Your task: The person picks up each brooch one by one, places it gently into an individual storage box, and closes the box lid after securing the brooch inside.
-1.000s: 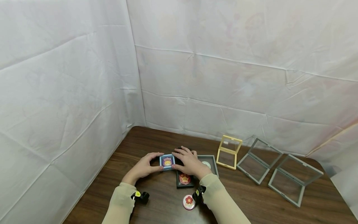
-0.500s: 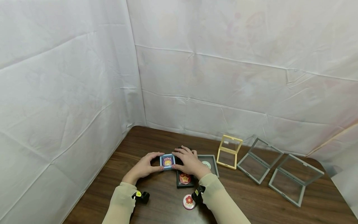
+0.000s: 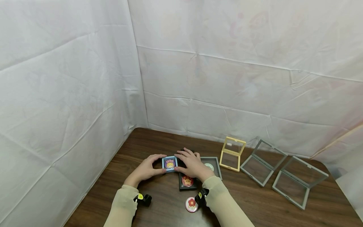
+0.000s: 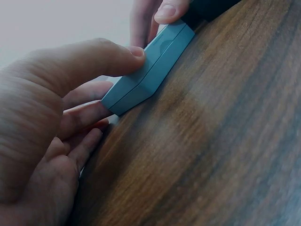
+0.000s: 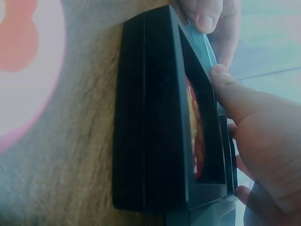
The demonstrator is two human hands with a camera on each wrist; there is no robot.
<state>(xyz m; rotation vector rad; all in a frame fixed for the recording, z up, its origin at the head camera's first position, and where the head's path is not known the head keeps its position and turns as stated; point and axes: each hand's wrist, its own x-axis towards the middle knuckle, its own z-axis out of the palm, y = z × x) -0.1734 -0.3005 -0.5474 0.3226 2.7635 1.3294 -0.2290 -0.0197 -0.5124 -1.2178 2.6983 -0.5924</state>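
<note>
A small light-blue display frame (image 3: 169, 164), closed round a purple badge with a yellow animal face, lies between both hands on the table. My left hand (image 3: 145, 170) grips its left side between thumb and fingers. From the right side, my right hand (image 3: 191, 163) pinches it the same way. The left wrist view shows the blue frame's edge (image 4: 148, 70) low against the wood. Under and beside the right hand is a black frame (image 3: 187, 189) with a red star badge. Part of a grey frame (image 3: 218, 168) with a pale green badge shows behind that hand.
A loose white badge with a red flower (image 3: 191, 205) lies near the right wrist. To the right stand an open yellow frame (image 3: 239, 154) and two open grey frames (image 3: 265, 183), (image 3: 307, 198). White cloth walls (image 3: 198, 78) border the table's left and back.
</note>
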